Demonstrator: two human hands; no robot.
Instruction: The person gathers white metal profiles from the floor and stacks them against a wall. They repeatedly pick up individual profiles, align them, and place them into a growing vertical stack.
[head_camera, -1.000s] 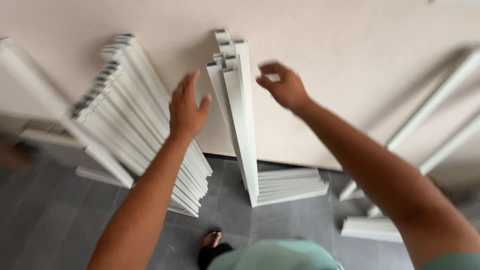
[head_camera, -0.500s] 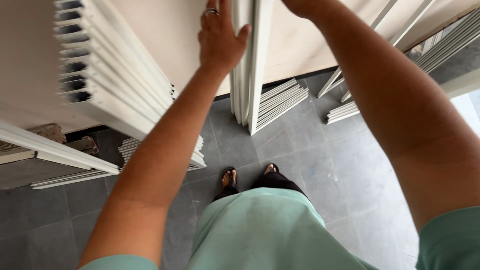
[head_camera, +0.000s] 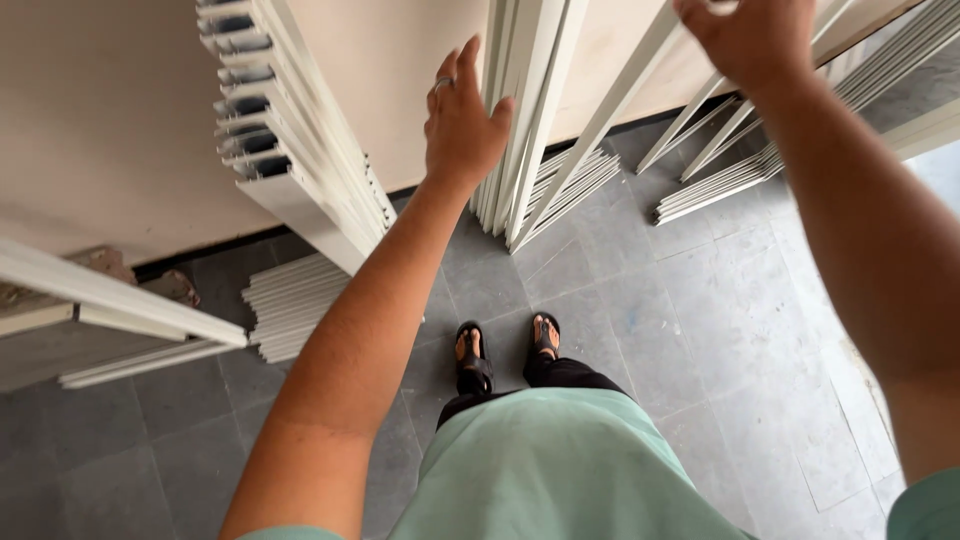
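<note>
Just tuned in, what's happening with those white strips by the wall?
A person in a green shirt stands on a grey tile floor, both arms raised to a bundle of white strips leaning upright on the wall. The left hand, wearing a ring, lies open against the bundle's left side. The right hand is at the top edge of the view, beside a slanted strip; its grip is cut off. More strips lean at left and lie on the floor.

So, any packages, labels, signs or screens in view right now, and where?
None in view: no package, label, sign or screen.
Only bare white profiles leaning on the beige wall, more stacked on the grey floor.
Left hand rests on the leaning bundle; right hand reaches near another strip.
</note>
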